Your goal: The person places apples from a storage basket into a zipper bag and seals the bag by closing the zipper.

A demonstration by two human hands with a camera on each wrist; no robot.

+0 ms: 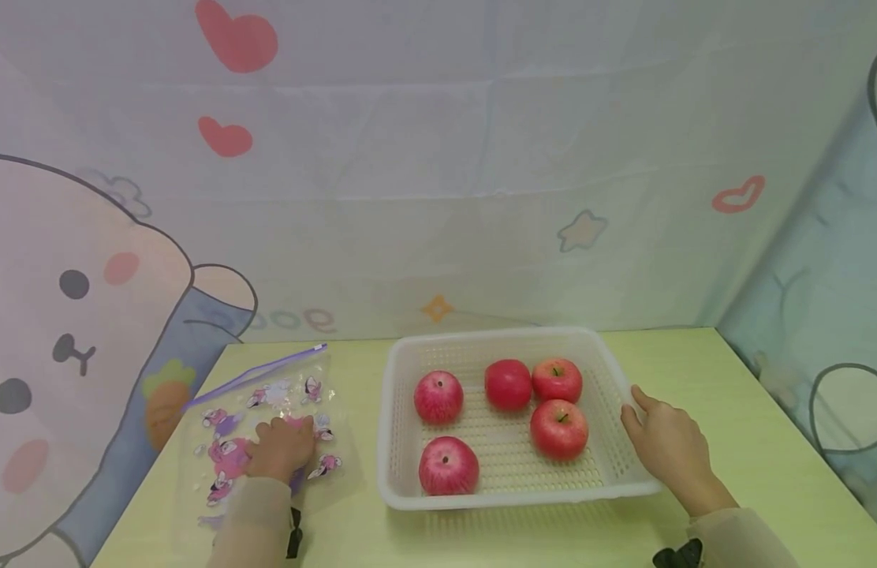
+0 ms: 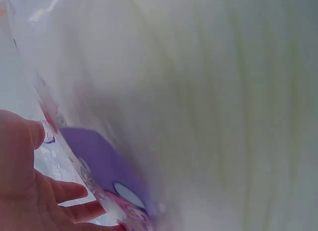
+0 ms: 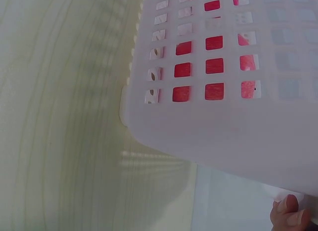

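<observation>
A white perforated basket [image 1: 399, 442] stands on the pale green table and holds several red apples [image 1: 558, 428]. My right hand [image 1: 666, 446] grips its right rim, thumb on top. In the right wrist view a fingertip [image 3: 288, 211] shows below the basket wall [image 3: 233, 136]. To the basket's left lies a clear zip bag [image 1: 268, 398] with pink and purple cartoon prints and a purple zipper strip. My left hand [image 1: 281, 448] is on the middle of the bag with its fingers curled. The left wrist view shows the bag film [image 2: 99, 161] held between thumb and fingers [image 2: 69, 191].
The table [image 1: 729, 394] ends at a cartoon-printed cloth backdrop [image 1: 481, 197] behind and on both sides. Bare tabletop lies to the right of the basket and in front of it.
</observation>
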